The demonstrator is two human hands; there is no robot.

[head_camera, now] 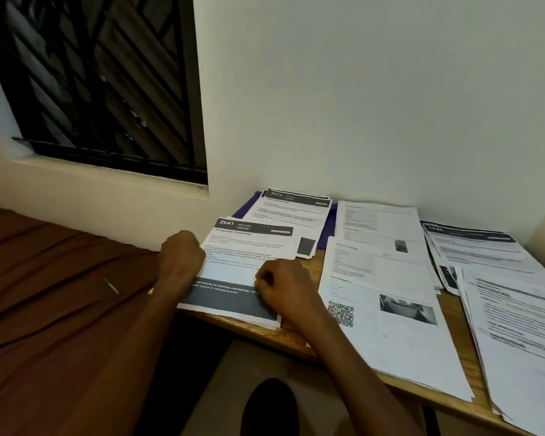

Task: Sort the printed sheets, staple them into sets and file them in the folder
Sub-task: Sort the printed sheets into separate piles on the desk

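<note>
The table (pixel 299 336) is light wood with a smooth, faintly shiny top. On it lie sheets (pixel 387 313) of thin matt white paper, printed in grey and black. A purple folder (pixel 327 229), matt, shows under the far stack. The bedcover (pixel 44 294) is brown cloth, soft and creased. The wall (pixel 359 105) is matt painted plaster, the window grille (pixel 107 89) dark metal

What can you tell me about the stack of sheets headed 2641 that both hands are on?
The 2641 stack is a thin pile of white printed paper, with a dark header band at its top and a dark band with white text near its bottom edge. It lies flat at the left end of the wooden table, edges slightly uneven. The left hand holds its left edge; the right hand, fingers curled, rests on its lower right.
</note>
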